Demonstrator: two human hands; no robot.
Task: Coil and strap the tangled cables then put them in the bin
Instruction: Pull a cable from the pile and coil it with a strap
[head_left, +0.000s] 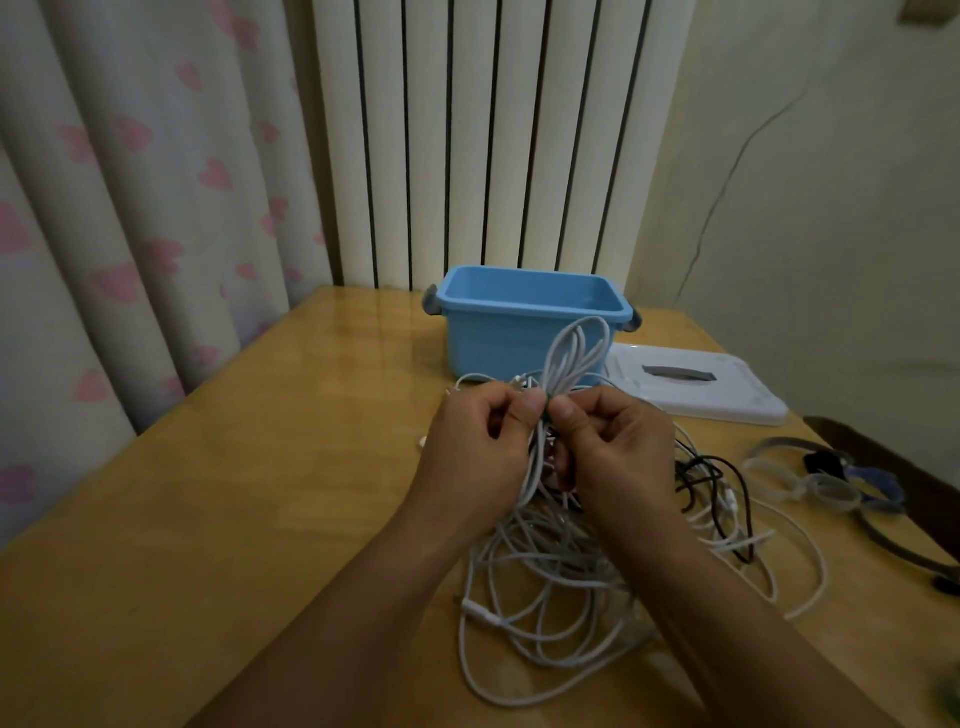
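A coiled white cable (576, 353) stands up between my hands, its loops rising in front of the blue bin (524, 312). My left hand (478, 447) and my right hand (608, 441) both pinch a small dark strap (545, 410) wrapped round the coil's middle, thumbs nearly touching. Below my wrists a tangled heap of white cables (545, 587) lies on the wooden table (218, 519), with a black cable (717, 483) mixed in at the right. The bin is open and looks empty.
The bin's white lid (727, 384) lies flat to the right of the bin. Several loose straps and bands (826, 483) lie at the table's right edge. A radiator and a curtain stand behind the table.
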